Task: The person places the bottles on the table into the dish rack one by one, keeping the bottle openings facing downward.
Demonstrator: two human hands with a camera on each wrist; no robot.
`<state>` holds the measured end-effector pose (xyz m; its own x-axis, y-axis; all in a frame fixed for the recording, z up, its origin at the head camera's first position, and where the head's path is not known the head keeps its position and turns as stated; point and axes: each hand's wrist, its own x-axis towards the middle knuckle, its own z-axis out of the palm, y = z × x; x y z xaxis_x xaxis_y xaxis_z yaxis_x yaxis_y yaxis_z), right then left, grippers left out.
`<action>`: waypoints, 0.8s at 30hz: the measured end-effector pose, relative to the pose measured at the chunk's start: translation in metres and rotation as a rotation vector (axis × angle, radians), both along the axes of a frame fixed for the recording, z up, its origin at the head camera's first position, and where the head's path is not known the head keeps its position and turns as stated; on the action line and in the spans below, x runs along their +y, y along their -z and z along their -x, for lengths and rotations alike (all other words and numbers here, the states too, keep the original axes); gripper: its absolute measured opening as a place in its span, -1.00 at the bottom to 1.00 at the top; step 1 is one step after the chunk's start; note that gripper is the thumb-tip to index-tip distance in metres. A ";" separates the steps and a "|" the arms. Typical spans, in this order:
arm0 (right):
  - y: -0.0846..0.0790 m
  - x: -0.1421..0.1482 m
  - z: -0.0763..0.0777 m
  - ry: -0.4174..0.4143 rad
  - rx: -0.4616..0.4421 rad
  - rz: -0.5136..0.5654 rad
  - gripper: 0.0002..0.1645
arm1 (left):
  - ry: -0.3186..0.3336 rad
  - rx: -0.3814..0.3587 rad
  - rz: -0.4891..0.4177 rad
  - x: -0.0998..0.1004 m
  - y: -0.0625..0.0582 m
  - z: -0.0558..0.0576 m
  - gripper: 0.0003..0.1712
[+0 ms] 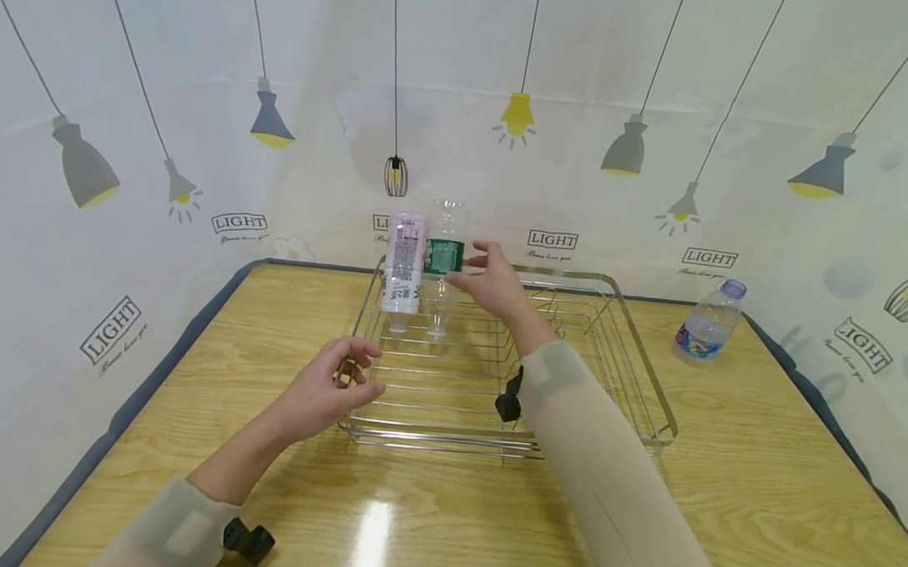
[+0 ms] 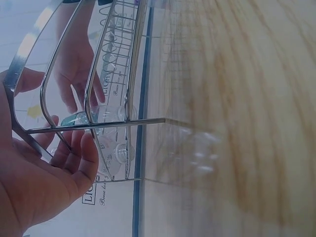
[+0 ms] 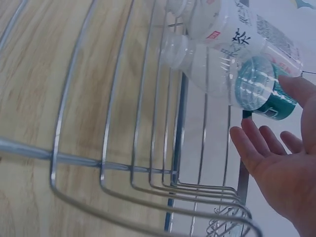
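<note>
A wire dish rack [image 1: 434,434] stands on the wooden table [image 1: 754,494]. At its far left two bottles stand upside down: a white one with a pink label [image 1: 404,265] and a clear one with a green label [image 1: 444,258]. My right hand [image 1: 495,285] is right beside the green-label bottle [image 3: 256,84] with straight, spread fingers and the thumb tip at its label. My left hand [image 1: 322,391] is at the rack's near left corner, where thumb and curled fingers hold the rim wire [image 2: 98,123].
A clear water bottle [image 1: 706,323] with a purple cap stands upright on the table to the right of the rack. A curtain printed with lamps [image 1: 127,180] closes off the back and both sides. The table's front stretch lies between me and the rack.
</note>
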<state>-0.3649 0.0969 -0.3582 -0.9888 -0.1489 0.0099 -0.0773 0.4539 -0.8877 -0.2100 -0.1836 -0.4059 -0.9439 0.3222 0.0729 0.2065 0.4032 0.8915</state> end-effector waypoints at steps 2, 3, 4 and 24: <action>-0.003 0.002 0.000 0.014 0.018 0.039 0.06 | 0.003 -0.005 -0.001 0.000 0.000 0.000 -0.44; -0.005 0.003 -0.001 0.018 0.031 0.061 0.05 | 0.003 -0.007 -0.002 0.000 0.000 0.000 -0.43; -0.008 0.004 -0.002 0.022 0.042 0.080 0.03 | 0.004 -0.009 -0.004 0.000 0.000 0.001 -0.43; -0.088 0.078 -0.049 0.000 0.241 0.236 -0.22 | -0.003 -0.007 -0.015 0.001 0.001 0.000 -0.43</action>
